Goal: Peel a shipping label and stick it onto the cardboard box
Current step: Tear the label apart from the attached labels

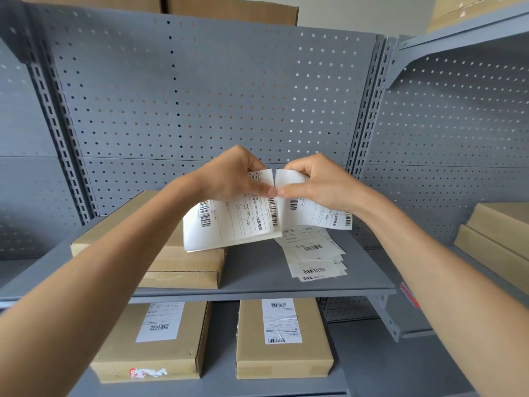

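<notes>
Both hands hold a strip of white shipping labels [243, 222] in the air above the grey shelf [257, 270]. My left hand [229, 176] pinches the left sheet near its top edge. My right hand [317, 181] pinches the right sheet [315, 216]. The two thumbs meet at the fold between the sheets. A plain cardboard box [183, 267] lies on the shelf under my left forearm, with no label visible on it; the held sheets hide part of its top.
Several loose printed labels [315, 256] lie spread on the shelf to the right of the box. Two labelled boxes [148, 339] [283, 336] sit on the shelf below. More flat boxes [498, 233] are stacked at the right. A perforated grey back panel [214, 96] stands behind.
</notes>
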Motion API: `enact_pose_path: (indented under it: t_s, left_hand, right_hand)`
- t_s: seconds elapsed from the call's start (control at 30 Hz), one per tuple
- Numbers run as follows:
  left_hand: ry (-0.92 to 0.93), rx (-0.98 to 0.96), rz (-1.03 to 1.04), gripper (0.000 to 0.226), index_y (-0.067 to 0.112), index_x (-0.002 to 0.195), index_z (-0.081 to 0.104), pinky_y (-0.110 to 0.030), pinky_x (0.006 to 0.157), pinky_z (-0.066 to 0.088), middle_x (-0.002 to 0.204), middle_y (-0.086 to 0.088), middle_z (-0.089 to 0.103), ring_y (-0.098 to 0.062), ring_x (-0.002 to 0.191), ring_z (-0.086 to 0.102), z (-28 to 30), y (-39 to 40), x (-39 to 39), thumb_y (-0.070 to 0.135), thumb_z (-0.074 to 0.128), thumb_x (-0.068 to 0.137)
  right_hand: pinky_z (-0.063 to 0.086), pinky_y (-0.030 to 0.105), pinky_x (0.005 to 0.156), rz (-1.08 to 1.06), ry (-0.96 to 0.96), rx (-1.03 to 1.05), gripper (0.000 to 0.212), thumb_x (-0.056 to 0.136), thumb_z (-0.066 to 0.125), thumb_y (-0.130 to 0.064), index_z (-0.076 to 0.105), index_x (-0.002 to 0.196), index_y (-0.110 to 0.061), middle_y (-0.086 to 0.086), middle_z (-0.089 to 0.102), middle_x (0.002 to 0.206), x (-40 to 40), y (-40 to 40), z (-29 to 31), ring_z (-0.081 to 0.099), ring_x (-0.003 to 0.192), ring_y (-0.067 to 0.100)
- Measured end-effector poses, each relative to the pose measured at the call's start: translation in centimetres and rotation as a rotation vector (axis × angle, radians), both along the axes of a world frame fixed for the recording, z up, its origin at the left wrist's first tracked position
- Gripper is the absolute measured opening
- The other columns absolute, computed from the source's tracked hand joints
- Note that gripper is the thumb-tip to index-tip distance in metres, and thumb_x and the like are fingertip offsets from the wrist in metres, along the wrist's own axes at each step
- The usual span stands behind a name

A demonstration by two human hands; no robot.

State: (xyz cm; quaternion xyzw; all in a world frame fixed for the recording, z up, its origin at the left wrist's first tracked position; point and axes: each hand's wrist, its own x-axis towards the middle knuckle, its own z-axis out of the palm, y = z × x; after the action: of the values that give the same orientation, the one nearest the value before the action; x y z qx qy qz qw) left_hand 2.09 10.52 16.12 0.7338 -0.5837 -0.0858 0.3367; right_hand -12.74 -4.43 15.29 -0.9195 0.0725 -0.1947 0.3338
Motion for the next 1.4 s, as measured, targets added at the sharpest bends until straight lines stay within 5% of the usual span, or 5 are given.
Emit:
enact_pose_path:
  t_s: [0.2,0.37,0.83,1.03,1.4]
  left_hand:
    - [-0.067,0.075,0.015,0.025,0.023,0.082,0.072,-0.019,0.061,0.052,0.078,0.007,0.077,-0.007,0.069,0.073,0.0,0.0,-0.6,0.041,0.087,0.073]
    - [-0.14,0.126,0.069,0.036,0.02,0.092,0.067,-0.024,0.069,0.056,0.088,0.007,0.074,-0.011,0.078,0.072,-0.4,-0.2,-0.8,0.038,0.09,0.071]
    - [-0.063,0.111,0.053,0.013,0.024,0.079,0.073,-0.017,0.061,0.059,0.082,0.008,0.078,-0.004,0.069,0.075,-0.3,-0.1,-1.3,0.027,0.086,0.079]
    - [0.0,0.03,0.008,0.014,0.024,0.075,0.074,-0.012,0.056,0.054,0.07,0.017,0.076,-0.001,0.065,0.073,0.5,0.4,-1.9,0.017,0.086,0.079]
    - [-0.057,0.037,0.051,0.011,0.022,0.08,0.075,-0.014,0.056,0.054,0.077,0.011,0.077,-0.003,0.067,0.075,1.2,0.3,-2.0,0.023,0.086,0.08]
  right_hand:
    - [0.037,0.025,0.053,-0.108,0.095,-0.193,0.027,0.07,0.088,-0.026,0.062,0.074,-0.019,-0.004,0.06,0.064,0.0,0.5,0.2,0.049,0.053,0.006]
    - [0.018,0.028,0.049,-0.128,0.086,-0.22,0.055,0.076,0.085,-0.028,0.035,0.054,-0.017,-0.009,0.024,0.05,-0.1,0.6,0.3,0.023,0.048,0.012]
    - [0.022,0.03,0.053,-0.113,0.108,-0.203,0.054,0.087,0.075,-0.023,0.031,0.056,-0.02,-0.011,0.027,0.05,-0.6,1.0,0.2,0.024,0.046,0.008]
    - [0.031,0.022,0.048,-0.074,0.082,-0.13,0.035,0.089,0.073,-0.02,0.055,0.072,0.004,-0.006,0.045,0.053,-1.2,0.6,1.0,0.039,0.044,0.005]
    - [0.046,0.019,0.053,-0.005,0.144,-0.03,0.019,0.08,0.084,-0.018,0.066,0.08,-0.011,-0.006,0.066,0.067,-2.1,0.5,2.0,0.062,0.057,0.005]
